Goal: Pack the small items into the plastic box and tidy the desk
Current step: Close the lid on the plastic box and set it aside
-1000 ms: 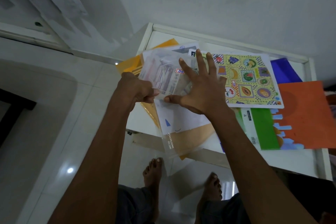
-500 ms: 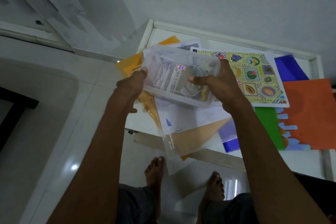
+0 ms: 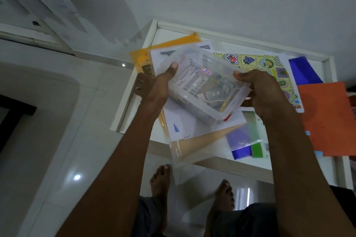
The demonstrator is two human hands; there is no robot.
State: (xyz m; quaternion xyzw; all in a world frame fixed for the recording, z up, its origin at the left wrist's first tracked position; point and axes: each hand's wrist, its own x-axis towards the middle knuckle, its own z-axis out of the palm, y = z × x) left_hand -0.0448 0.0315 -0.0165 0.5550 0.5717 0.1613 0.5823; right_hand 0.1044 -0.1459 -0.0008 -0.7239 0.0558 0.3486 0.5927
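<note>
A clear plastic box (image 3: 204, 84) with its lid on hangs tilted above the white desk (image 3: 215, 161). Small items show through its walls, and a small red-and-white label sits on the lid. My left hand (image 3: 158, 84) grips its left end, thumb on top. My right hand (image 3: 264, 92) grips its right end. The box's underside and the fingers beneath it are hidden.
Under the box lie a clear document folder (image 3: 192, 140), a yellow folder (image 3: 146, 54), a fruit-pattern board (image 3: 269, 63), an orange sheet (image 3: 327, 117), and blue (image 3: 302, 71) and green sheets (image 3: 257, 148). A wall is behind the desk. My bare feet (image 3: 159, 181) stand on glossy floor tiles.
The box came off the papers and is held in the air, tilted with its right end lower. My right hand moved from flat on the lid to gripping the right end.
</note>
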